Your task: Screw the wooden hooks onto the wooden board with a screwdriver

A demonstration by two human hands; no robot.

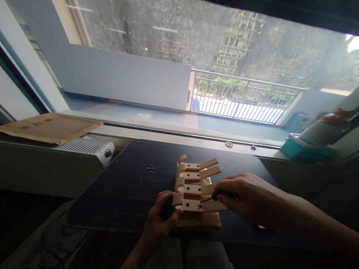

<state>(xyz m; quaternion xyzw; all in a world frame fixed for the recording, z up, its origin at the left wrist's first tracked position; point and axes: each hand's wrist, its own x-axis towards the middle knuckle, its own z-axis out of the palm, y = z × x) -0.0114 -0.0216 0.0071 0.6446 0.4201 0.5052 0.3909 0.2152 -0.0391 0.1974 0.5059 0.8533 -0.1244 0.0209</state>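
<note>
A wooden rack with several curved hooks (193,189) lies on the dark table, resting on a yellowish wrapped block (199,221). My left hand (162,215) grips the near left end of the rack, thumb and fingers around the nearest curled hook (178,200). A screwdriver (208,199) with a dark handle is in my right hand (238,192). Its tip meets a screw (200,205) in the right hole of the nearest hook. The other hooks show dark spots at their holes. My right fingers hide most of the handle.
On the dark table (112,186) lie a small metal bit (150,168) and wood crumbs, left of the rack. A roll of tape (229,144) sits on the window sill. A radiator (84,147) with a brown envelope (50,127) stands left; a teal container (305,147) is at right.
</note>
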